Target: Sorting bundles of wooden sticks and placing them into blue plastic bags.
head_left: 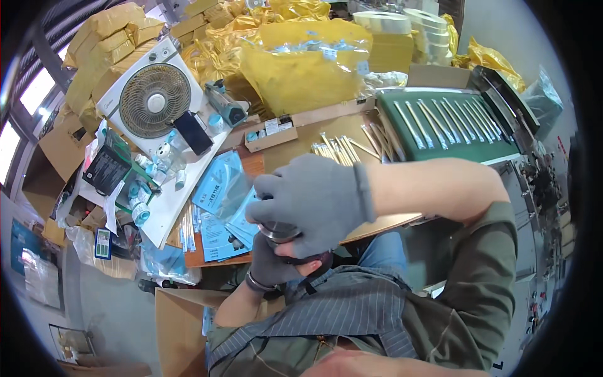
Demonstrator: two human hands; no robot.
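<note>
cluttered workbench (326,135), fan (154,100), yellow bags (301,69)

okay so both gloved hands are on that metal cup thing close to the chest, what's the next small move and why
Probably a small twist of the right hand, which caps the round metal lid, while the left hand steadies the dark container from below. One hand on top and one beneath suggests the lid is being turned. Whether it is loosening or tightening cannot be told.

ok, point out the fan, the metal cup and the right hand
fan (155,100), head view, on the middle of its round grille
metal cup (279,232), head view, on its shiny rim below the glove
right hand (314,195), head view, on the back of the grey glove
</note>
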